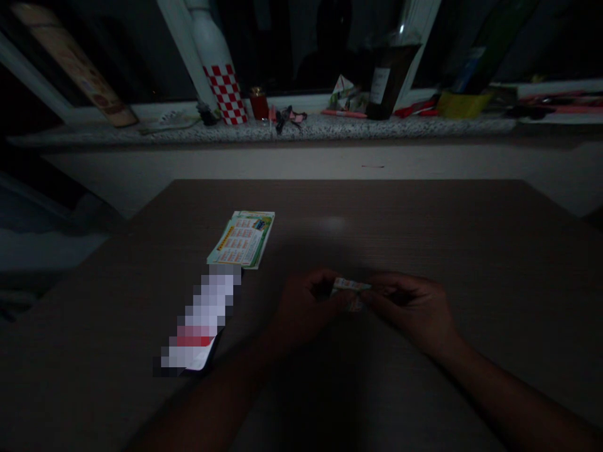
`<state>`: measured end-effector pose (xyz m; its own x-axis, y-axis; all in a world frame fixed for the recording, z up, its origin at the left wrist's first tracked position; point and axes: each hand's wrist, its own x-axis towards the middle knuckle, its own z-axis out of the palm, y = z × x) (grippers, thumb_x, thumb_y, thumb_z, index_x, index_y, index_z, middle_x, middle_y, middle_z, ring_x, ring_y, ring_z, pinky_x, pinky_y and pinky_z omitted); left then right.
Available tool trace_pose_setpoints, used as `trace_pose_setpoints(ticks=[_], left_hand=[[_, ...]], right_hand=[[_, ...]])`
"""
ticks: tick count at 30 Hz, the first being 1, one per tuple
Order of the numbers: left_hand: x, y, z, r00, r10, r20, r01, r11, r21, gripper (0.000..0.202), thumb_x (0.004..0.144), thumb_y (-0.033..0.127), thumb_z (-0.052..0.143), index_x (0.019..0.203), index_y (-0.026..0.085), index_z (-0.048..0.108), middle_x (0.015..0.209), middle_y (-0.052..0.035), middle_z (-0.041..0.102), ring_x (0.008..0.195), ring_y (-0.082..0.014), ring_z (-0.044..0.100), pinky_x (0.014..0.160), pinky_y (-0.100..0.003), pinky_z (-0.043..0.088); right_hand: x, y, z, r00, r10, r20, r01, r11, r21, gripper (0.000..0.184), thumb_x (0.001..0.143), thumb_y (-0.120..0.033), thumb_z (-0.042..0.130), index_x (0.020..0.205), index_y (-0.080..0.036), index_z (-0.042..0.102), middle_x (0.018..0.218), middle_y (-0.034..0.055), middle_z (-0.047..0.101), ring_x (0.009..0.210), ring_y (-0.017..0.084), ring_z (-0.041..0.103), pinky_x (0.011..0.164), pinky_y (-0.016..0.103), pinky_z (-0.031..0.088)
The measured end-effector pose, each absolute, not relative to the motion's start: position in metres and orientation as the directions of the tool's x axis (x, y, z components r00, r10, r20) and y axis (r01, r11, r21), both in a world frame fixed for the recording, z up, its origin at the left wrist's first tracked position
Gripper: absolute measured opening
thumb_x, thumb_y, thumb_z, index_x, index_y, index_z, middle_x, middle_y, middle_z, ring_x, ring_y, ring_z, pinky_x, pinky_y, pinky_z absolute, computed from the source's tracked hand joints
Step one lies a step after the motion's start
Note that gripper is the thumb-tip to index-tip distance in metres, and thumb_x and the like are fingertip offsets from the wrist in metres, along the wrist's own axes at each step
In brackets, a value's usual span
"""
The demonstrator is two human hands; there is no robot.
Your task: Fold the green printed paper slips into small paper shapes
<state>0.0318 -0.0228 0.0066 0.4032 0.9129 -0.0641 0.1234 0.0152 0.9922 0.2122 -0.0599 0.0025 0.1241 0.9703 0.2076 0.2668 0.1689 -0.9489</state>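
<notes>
A small piece of folded printed paper (351, 286) is held just above the table between my two hands. My left hand (311, 301) pinches its left side, thumb in front. My right hand (414, 307) grips the right end between thumb and fingers. Most of the paper's lower part is covered by the thumbs and shadow. To the left of my hands lies a stack of printed paper sheets (242, 238), green-edged with rows of orange figures. Just below that stack, a lit phone (202, 323) lies on the table, its screen blurred out.
The brown wooden table (424, 220) ends at a wall under a speckled stone windowsill (311, 130). On the sill stand a red-and-white checked bottle (226, 88), a dark bottle with a label (384, 81), a long tube (80, 69) and a yellow container (461, 103). The light is dim.
</notes>
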Motion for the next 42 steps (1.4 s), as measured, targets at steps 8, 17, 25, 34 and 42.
trace_pose_setpoints(ticks=[8, 17, 25, 34, 42], left_hand=[[0.034, -0.021, 0.008, 0.423, 0.887, -0.188, -0.056, 0.233, 0.971, 0.022, 0.067, 0.028, 0.078, 0.08, 0.013, 0.068, 0.074, -0.0013, 0.07, 0.067, -0.0136, 0.064, 0.065, -0.025, 0.051], [0.034, -0.018, 0.007, 0.494, 0.841, -0.221, -0.11, 0.313, 0.943, 0.019, 0.069, 0.026, 0.076, 0.08, 0.014, 0.068, 0.075, -0.0006, 0.069, 0.067, -0.0129, 0.064, 0.067, -0.025, 0.05], [0.032, -0.023, 0.009, 0.401, 0.915, -0.034, 0.119, -0.016, 0.993, 0.013, 0.073, 0.026, 0.071, 0.078, 0.015, 0.066, 0.069, 0.0009, 0.064, 0.064, -0.0114, 0.058, 0.058, -0.021, 0.044], [0.028, -0.027, 0.008, 0.511, 0.702, 0.497, 0.388, -0.704, 0.595, 0.005, 0.081, 0.02, 0.058, 0.082, 0.017, 0.063, 0.077, -0.0023, 0.069, 0.071, -0.0139, 0.064, 0.065, -0.025, 0.049], [0.026, -0.026, 0.017, 0.546, 0.497, 0.674, 0.398, -0.862, 0.314, 0.005, 0.082, 0.02, 0.06, 0.084, 0.016, 0.062, 0.078, -0.004, 0.067, 0.074, -0.0144, 0.061, 0.068, -0.027, 0.05]], right_hand=[[0.215, -0.057, 0.003, -0.004, 1.0, -0.013, -0.072, -0.014, -0.997, 0.017, 0.07, -0.032, 0.076, 0.08, -0.019, 0.074, 0.064, 0.0027, 0.072, 0.053, 0.014, 0.064, 0.048, 0.023, 0.051], [0.221, -0.053, -0.01, -0.116, 0.992, -0.057, -0.261, -0.086, -0.962, 0.015, 0.075, -0.028, 0.074, 0.086, -0.018, 0.075, 0.063, 0.0014, 0.069, 0.054, 0.011, 0.061, 0.052, 0.023, 0.049], [0.217, -0.057, -0.001, 0.032, 0.994, 0.107, 0.05, 0.105, -0.993, 0.009, 0.073, -0.027, 0.073, 0.075, -0.019, 0.073, 0.059, 0.0014, 0.07, 0.05, 0.013, 0.062, 0.046, 0.023, 0.049], [0.218, -0.066, 0.004, -0.13, 0.714, 0.688, 0.527, 0.638, -0.562, 0.011, 0.076, -0.009, 0.068, 0.082, -0.019, 0.069, 0.072, 0.0036, 0.072, 0.06, 0.016, 0.068, 0.053, 0.025, 0.055], [0.217, -0.063, 0.006, -0.238, 0.549, 0.801, 0.557, 0.753, -0.351, 0.016, 0.075, -0.009, 0.07, 0.09, -0.017, 0.067, 0.073, 0.0048, 0.071, 0.063, 0.016, 0.068, 0.057, 0.027, 0.056]])
